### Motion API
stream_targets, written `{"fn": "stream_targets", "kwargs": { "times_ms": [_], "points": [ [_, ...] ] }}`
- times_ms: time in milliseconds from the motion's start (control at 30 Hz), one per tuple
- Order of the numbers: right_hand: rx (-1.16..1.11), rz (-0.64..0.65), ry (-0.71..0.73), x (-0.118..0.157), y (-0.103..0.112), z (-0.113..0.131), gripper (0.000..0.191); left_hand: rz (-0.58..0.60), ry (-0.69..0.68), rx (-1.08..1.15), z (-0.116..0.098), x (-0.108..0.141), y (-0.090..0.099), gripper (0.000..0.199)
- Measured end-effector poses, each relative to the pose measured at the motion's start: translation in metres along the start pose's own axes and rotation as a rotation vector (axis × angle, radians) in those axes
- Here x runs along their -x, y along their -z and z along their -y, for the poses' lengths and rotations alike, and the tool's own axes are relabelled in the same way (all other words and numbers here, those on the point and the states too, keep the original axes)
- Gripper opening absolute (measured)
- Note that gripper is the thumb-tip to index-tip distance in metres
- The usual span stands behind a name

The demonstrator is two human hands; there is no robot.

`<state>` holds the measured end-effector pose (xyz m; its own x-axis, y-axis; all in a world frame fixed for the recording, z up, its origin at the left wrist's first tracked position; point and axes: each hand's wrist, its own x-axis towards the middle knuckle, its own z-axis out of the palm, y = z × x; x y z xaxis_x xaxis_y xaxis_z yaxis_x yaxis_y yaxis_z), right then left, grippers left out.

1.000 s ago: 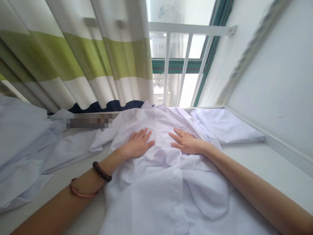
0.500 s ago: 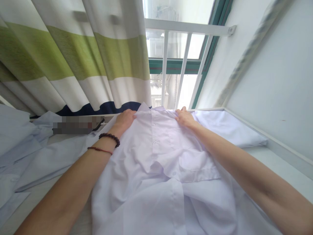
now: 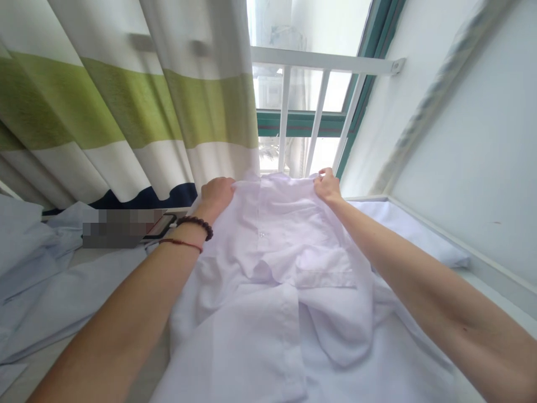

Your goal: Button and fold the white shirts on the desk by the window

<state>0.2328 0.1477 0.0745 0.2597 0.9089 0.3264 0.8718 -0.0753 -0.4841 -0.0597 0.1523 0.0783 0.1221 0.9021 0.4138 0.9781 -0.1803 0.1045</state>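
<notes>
A white button-up shirt [image 3: 268,268] stretches out in front of me, its collar end farthest away, near the window. My left hand [image 3: 217,196] is closed on the shirt's shoulder at the left, with dark beads and a red cord around the wrist. At the right shoulder, my right hand [image 3: 328,186] pinches the fabric between its fingers. Between the hands the upper edge is held raised and the cloth hangs toward me. Lower down the front bunches in folds, with a pocket-like flap [image 3: 325,274] on the right.
White folded cloth [image 3: 415,232] lies at the right by the wall. More white garments [image 3: 62,285] spread at the left, with a dark, partly blurred flat object [image 3: 126,228] among them. Behind stand a striped curtain [image 3: 138,101] and a white window railing [image 3: 323,60].
Both hands have lifted the shirt's shoulders, and my right hand has moved outward, widening the gap between them. The lower part of the shirt has shifted and its folds have changed.
</notes>
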Motion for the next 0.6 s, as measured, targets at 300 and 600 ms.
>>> {"fn": "stream_targets", "kwargs": {
  "times_ms": [300, 600],
  "points": [
    [-0.056, 0.213, 0.536, 0.114, -0.03, 0.016, 0.051, 0.22, -0.288, -0.012, -0.03, 0.089, -0.022, 0.043],
    [0.212, 0.592, 0.484, 0.157, -0.028, -0.011, 0.071, 0.472, -0.223, 0.047, -0.017, 0.131, -0.032, 0.065]
  ]
}}
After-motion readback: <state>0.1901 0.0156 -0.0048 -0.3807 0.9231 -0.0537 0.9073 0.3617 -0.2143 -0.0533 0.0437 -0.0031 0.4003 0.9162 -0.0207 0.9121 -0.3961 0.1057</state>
